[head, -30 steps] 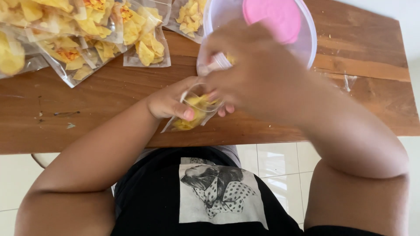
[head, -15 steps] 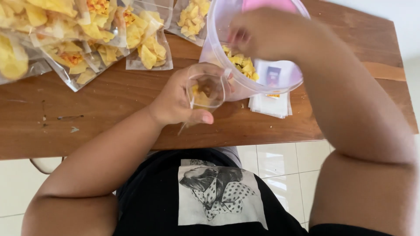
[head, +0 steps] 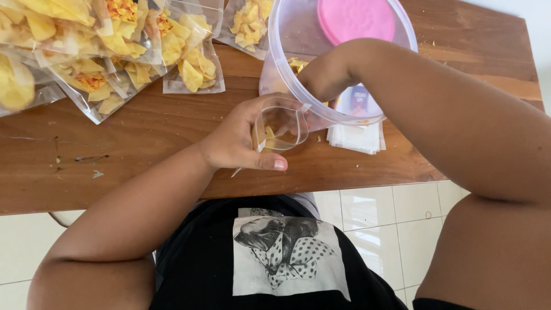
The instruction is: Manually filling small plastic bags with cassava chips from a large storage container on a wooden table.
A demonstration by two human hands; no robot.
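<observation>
Filled clear bags of yellow chips (head: 109, 51) crowd the wooden bench's (head: 143, 149) far left corner, a stack of empty bags (head: 356, 139) lies near its front edge, above pale floor tiles (head: 396, 218).

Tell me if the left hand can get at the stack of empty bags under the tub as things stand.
Probably not freely. The left hand holds a small clear bag open, and the stack of empty bags lies partly beneath the clear tub, with the right arm reaching into the tub across the way.
</observation>
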